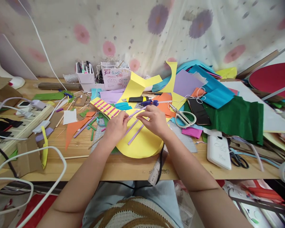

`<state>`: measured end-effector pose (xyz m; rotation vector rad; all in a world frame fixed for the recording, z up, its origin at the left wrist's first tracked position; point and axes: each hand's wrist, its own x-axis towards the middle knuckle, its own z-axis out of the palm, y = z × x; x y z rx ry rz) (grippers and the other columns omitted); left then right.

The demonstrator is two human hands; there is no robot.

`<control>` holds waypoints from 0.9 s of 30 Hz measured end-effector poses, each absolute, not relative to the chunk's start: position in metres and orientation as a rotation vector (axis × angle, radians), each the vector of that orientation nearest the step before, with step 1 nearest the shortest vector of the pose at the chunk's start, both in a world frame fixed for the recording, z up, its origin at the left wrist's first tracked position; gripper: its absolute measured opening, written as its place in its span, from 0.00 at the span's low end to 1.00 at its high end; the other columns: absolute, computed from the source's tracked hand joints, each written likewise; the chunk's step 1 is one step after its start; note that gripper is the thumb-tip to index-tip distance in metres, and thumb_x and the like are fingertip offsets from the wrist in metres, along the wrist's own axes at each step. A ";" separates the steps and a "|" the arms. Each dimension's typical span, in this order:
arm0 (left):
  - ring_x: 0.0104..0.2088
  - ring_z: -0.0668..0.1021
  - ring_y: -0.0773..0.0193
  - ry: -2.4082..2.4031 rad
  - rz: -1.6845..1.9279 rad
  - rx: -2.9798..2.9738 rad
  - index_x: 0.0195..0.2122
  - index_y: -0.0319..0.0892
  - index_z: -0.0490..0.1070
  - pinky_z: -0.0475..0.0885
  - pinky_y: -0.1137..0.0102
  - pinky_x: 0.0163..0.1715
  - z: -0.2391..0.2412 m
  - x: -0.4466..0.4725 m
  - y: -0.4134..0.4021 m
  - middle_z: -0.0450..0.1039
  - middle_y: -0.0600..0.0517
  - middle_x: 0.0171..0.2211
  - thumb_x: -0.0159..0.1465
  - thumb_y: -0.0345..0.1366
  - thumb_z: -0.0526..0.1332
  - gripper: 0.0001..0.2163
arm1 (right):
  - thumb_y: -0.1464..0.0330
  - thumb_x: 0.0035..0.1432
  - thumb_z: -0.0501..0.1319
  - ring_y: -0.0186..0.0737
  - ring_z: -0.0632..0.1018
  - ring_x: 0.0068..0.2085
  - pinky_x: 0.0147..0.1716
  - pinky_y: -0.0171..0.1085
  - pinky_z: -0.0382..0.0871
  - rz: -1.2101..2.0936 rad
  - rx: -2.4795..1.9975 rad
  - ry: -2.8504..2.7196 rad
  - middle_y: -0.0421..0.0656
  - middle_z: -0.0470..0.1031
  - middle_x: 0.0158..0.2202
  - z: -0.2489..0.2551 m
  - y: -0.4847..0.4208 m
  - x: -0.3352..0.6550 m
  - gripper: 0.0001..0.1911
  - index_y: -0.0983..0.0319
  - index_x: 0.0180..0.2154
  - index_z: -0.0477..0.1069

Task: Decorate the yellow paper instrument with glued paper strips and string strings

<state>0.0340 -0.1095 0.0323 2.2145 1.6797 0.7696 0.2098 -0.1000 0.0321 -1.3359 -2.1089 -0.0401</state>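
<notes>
A yellow guitar-shaped paper craft [140,148] lies in front of me, its striped neck [105,107] pointing to the upper left with pink strips across it. Two thin purple strips [135,135] run slantwise over its round body. Above these, another thin purple strip [137,112] spans the gap between my hands. My left hand [116,127] is closed in a pinch at its lower end, near the base of the neck. Fingers of my right hand [155,119] pinch at the strip over the body; the exact contact is partly hidden. A blue glue gun [147,103] lies just beyond my right hand.
A yellow-black utility knife [134,99], grey-handled scissors [185,118] and a black phone [199,111] lie behind and right. Green felt [239,118] and a white power bank [218,151] are farther right. Power strips [21,126] and looping cables [61,155] crowd the left.
</notes>
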 end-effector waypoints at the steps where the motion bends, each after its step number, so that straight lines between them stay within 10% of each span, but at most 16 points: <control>1: 0.37 0.78 0.56 1.712 0.726 2.229 0.37 0.41 0.67 0.68 0.66 0.35 0.034 0.033 -0.110 0.76 0.47 0.35 0.62 0.30 0.54 0.05 | 0.64 0.57 0.60 0.39 0.68 0.34 0.30 0.36 0.57 -0.062 -1.358 -2.083 0.44 0.68 0.28 0.033 -0.099 0.211 0.09 0.57 0.31 0.78; 27: 0.24 0.74 0.65 1.339 0.295 2.064 0.26 0.42 0.69 0.63 0.74 0.21 0.081 -0.015 -0.104 0.74 0.54 0.23 0.50 0.37 0.60 0.05 | 0.65 0.53 0.64 0.41 0.68 0.40 0.43 0.44 0.63 0.170 -1.104 -1.727 0.42 0.65 0.31 0.030 -0.079 0.222 0.04 0.55 0.28 0.78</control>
